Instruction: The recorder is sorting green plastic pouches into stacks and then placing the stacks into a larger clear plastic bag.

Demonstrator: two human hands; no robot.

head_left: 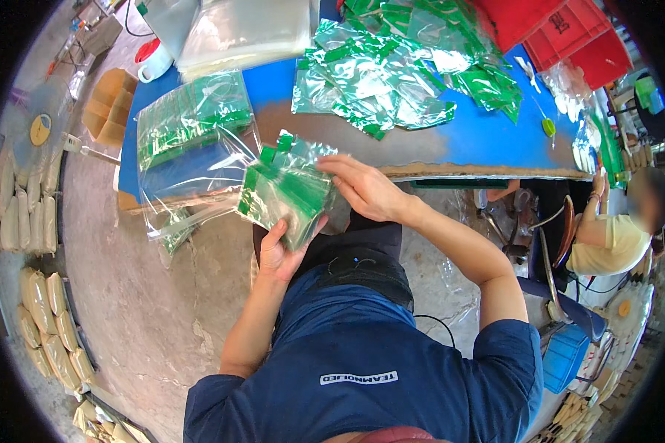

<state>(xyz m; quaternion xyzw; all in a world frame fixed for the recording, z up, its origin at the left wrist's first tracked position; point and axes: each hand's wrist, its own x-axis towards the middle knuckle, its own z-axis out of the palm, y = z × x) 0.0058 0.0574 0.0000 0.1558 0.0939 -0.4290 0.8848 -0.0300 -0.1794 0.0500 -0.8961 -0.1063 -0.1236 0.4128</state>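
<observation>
Blue table (488, 136); both hands (277, 255) (362, 188) apparently grip green packet stack (288, 192).

Single head-worn fisheye view, looking steeply down from above the wearer's own chest. Close on the left hand (277, 255) and right hand (366, 188) at frame centre. Blue table (488, 140) across the upper frame, concrete floor (125, 295) lower left, edges bent toward the dark circular rim.

Green-and-clear pouch stack (287, 193) held mid-frame, loose pouches (391, 70) on table — bagged bundle (192, 122) left
</observation>
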